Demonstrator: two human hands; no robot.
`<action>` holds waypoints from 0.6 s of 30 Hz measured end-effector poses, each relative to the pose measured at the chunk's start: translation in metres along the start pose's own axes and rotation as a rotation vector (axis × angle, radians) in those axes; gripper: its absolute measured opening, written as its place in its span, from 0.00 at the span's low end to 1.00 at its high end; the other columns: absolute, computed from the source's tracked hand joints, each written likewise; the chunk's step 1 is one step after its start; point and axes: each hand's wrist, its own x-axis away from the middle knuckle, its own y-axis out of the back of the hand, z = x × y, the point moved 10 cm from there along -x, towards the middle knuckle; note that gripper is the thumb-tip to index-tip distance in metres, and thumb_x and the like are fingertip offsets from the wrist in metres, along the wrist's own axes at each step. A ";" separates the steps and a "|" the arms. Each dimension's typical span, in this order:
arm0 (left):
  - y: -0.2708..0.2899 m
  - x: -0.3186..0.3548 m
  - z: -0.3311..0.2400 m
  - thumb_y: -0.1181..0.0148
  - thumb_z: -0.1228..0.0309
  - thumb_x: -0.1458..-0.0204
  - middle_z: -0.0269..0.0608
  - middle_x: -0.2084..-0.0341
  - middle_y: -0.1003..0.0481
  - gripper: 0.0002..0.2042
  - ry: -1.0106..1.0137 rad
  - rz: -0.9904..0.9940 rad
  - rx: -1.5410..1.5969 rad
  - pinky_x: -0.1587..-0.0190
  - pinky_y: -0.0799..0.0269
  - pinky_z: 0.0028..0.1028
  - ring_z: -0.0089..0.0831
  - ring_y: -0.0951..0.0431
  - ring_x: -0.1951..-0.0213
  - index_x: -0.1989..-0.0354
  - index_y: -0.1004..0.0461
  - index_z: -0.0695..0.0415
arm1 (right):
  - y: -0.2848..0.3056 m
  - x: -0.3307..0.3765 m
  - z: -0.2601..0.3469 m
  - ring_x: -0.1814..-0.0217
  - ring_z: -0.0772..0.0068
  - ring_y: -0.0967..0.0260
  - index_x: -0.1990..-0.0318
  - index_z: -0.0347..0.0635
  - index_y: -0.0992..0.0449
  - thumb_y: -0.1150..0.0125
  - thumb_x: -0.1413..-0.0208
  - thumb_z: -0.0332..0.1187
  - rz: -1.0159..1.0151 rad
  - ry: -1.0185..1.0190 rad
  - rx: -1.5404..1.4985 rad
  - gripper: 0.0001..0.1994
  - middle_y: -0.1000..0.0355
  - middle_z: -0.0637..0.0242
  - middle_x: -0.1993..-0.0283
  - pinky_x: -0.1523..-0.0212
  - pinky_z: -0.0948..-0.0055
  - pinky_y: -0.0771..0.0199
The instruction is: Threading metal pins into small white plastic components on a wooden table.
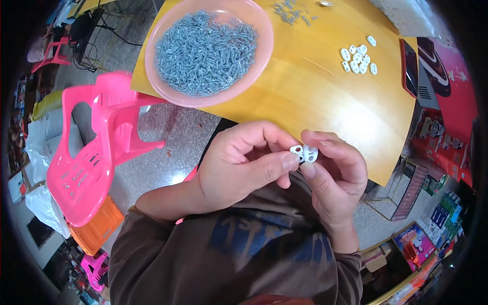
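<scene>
White plastic clip [304, 152] pinched between left hand [239, 165] and right hand [335, 175], both clamped on it together, above yellow tabletop [325, 96]; pink bowl [162, 30] of screws [206, 53] beyond.

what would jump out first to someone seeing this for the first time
Most striking is the pink bowl heaped with small silvery screws at the upper left of the yellow table. Below it, at centre, the left hand and right hand pinch a small white plastic piece between them. A bright pink chair stands at the left.
</scene>
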 end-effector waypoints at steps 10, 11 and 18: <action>-0.001 -0.002 -0.001 0.49 0.79 0.51 0.40 0.72 0.28 0.04 -0.028 0.057 -0.066 0.74 0.33 0.15 0.18 0.29 0.77 0.67 0.36 0.61 | -0.003 -0.004 -0.005 0.50 0.60 0.36 0.58 0.30 0.33 0.47 0.56 0.15 0.106 -0.098 -0.043 0.14 0.34 0.49 0.55 0.49 0.68 0.38; -0.001 -0.002 0.000 0.48 0.78 0.50 0.38 0.71 0.28 0.05 -0.021 0.070 -0.062 0.73 0.34 0.14 0.16 0.29 0.76 0.66 0.35 0.62 | -0.002 -0.004 -0.005 0.50 0.60 0.36 0.58 0.30 0.33 0.47 0.56 0.15 0.103 -0.099 -0.043 0.14 0.34 0.49 0.55 0.49 0.68 0.38; -0.001 -0.003 0.002 0.50 0.81 0.51 0.45 0.71 0.28 0.05 -0.030 0.034 -0.027 0.75 0.31 0.17 0.22 0.27 0.77 0.66 0.37 0.62 | 0.002 0.000 -0.015 0.50 0.62 0.36 0.57 0.31 0.33 0.46 0.55 0.17 0.014 -0.214 -0.175 0.14 0.34 0.50 0.55 0.49 0.68 0.37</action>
